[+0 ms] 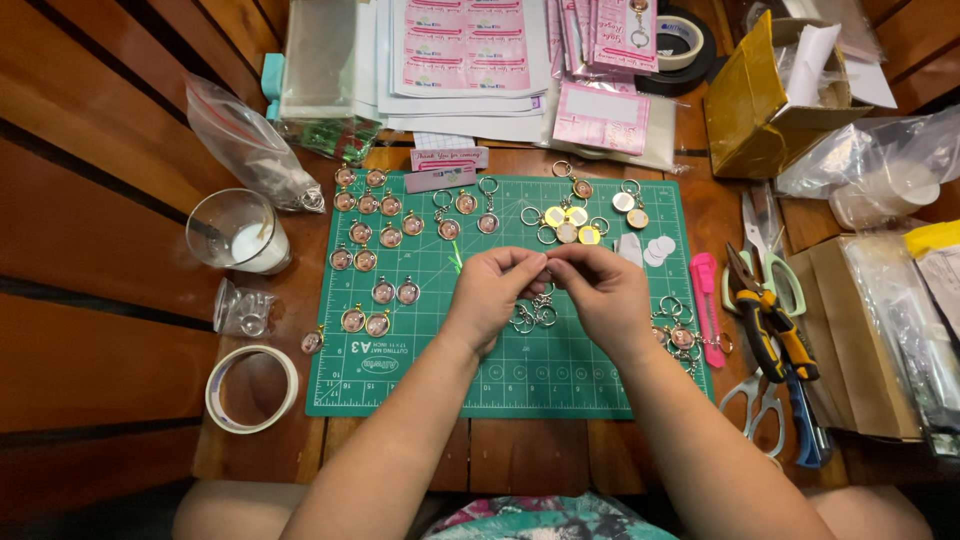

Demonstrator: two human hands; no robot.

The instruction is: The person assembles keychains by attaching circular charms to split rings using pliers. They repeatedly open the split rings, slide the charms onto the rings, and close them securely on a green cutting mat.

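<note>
A wooden slatted table (110, 120) carries a green cutting mat (440, 380) set near its front edge, and the person sits close against that edge. Both hands meet over the middle of the mat. The left hand (490, 295) and the right hand (600, 290) are curled, fingertips pinched together on a small metal key ring (545, 297); a few loose rings (530, 318) lie on the mat just beneath them.

On the mat's left half lie rows of round pendants (370, 235), and near its far edge sit several gold and silver discs (568, 222). A cluster of finished key chains (680, 335) rests by the mat's right edge, beside a pink utility knife (705, 290). Off the mat to the right lie pliers (770, 320) and scissors (755, 405), next to a cardboard box (860, 340).

Along the table's left side stand a clear cup (235, 230), a plastic bag (245, 140) and a roll of tape (252, 388). At the far edge are pink printed sheets (470, 50), a black tape roll (690, 45) and an open yellow box (750, 105). Nothing blocks the hands.
</note>
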